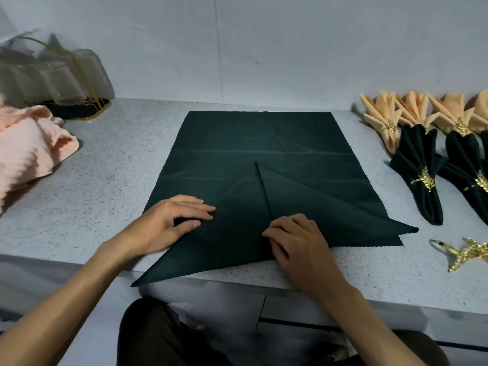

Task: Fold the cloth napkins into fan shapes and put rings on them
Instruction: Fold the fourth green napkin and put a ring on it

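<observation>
— Where is the napkin (253,154) now?

— I see it spread flat on the middle of the counter (105,167), dark green. Its near corners are folded in, and the two folded edges meet in a line down the middle. One point hangs over the front edge on the left, and another point sticks out toward the right.

— And the hands?

— My left hand (171,217) rests on the left flap; the fingers are bent and the thumb pinches the cloth. My right hand (295,241) is on the right flap near the front edge, and its fingers are curled and pinch the fold.

— What else is on the counter?

— At the right edge I see finished fans: orange ones (388,120) at the back, green ones (422,175) in front, each with a gold ring. Loose rings (467,253) lie near the front right corner. At the left edge lies pink cloth (29,146), and behind it a clear bag (47,72).
</observation>
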`<action>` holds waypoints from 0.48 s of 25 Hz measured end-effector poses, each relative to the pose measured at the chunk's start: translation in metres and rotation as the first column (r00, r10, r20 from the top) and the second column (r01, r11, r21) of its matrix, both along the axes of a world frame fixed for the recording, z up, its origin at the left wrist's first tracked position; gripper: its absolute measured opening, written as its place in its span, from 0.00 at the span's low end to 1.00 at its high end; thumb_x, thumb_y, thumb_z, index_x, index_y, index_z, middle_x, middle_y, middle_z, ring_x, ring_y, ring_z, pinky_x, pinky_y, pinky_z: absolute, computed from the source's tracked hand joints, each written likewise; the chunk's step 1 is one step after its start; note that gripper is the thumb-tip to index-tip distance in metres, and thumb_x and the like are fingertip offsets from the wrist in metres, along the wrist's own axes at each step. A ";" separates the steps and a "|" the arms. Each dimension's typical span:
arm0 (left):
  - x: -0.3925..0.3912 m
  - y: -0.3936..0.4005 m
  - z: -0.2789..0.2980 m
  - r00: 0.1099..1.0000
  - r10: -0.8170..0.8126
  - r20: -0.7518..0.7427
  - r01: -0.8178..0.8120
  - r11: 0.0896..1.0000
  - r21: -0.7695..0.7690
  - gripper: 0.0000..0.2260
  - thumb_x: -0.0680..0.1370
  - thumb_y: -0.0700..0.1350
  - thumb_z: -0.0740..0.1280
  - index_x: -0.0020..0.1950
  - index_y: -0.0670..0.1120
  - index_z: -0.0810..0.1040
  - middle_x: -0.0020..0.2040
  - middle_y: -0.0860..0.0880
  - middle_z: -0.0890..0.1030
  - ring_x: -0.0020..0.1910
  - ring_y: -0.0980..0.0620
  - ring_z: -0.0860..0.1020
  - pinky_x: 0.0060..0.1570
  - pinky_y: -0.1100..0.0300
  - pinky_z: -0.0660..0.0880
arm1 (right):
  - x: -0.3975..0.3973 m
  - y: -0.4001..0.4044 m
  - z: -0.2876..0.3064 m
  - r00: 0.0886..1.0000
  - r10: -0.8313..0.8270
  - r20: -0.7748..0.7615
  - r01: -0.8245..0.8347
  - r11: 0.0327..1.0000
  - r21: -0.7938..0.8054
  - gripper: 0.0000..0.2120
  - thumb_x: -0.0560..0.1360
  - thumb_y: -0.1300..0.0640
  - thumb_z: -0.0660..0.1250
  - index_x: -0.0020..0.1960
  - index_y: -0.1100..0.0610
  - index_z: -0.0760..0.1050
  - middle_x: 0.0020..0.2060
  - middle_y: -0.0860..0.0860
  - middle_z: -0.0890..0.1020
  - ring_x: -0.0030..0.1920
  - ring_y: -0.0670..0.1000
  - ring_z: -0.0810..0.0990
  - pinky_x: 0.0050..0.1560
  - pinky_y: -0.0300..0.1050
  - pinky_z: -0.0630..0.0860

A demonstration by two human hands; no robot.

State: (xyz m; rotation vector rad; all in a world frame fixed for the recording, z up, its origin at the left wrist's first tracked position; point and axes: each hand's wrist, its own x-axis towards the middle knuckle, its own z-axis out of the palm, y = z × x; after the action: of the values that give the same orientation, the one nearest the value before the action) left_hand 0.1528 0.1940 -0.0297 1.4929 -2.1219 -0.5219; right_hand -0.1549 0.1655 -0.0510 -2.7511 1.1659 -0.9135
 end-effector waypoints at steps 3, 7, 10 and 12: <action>0.007 -0.002 0.003 0.998 -0.020 -0.056 0.023 0.998 0.066 0.18 0.76 0.37 0.62 0.59 0.55 0.83 0.63 0.64 0.78 0.71 0.59 0.68 0.68 0.56 0.68 | 0.001 0.002 0.002 1.000 0.017 -0.002 -0.016 0.999 0.031 0.12 0.77 0.57 0.59 0.50 0.53 0.82 0.45 0.44 0.79 0.45 0.48 0.75 0.47 0.43 0.72; 0.016 -0.005 0.017 0.989 -0.139 -0.042 0.145 0.944 0.295 0.19 0.73 0.41 0.69 0.61 0.58 0.81 0.68 0.65 0.74 0.73 0.60 0.63 0.72 0.65 0.58 | 0.002 0.002 0.004 1.000 -0.009 -0.003 0.009 0.998 0.070 0.13 0.76 0.57 0.59 0.49 0.52 0.82 0.42 0.43 0.77 0.43 0.46 0.73 0.45 0.43 0.72; 0.004 -0.011 0.026 0.989 -0.040 -0.144 0.077 0.960 0.268 0.10 0.72 0.53 0.70 0.52 0.56 0.86 0.60 0.60 0.81 0.65 0.56 0.73 0.66 0.63 0.67 | 0.001 0.002 0.004 1.000 -0.020 0.009 0.019 0.992 0.127 0.14 0.75 0.56 0.58 0.50 0.52 0.83 0.42 0.43 0.76 0.43 0.45 0.72 0.46 0.40 0.70; -0.016 -0.017 0.029 0.945 0.131 -0.300 -0.054 0.967 0.251 0.03 0.74 0.48 0.72 0.42 0.51 0.86 0.47 0.54 0.85 0.50 0.58 0.80 0.54 0.62 0.74 | 0.001 0.002 0.005 0.999 -0.030 0.030 0.024 0.981 0.193 0.15 0.75 0.54 0.58 0.50 0.51 0.84 0.42 0.42 0.76 0.43 0.44 0.71 0.46 0.40 0.69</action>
State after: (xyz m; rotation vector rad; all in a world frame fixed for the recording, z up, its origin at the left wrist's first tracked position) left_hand 0.1365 0.1767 -0.0007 1.5111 -1.7806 -0.9419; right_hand -0.1541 0.1672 -0.0456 -2.5650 1.2196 -0.7981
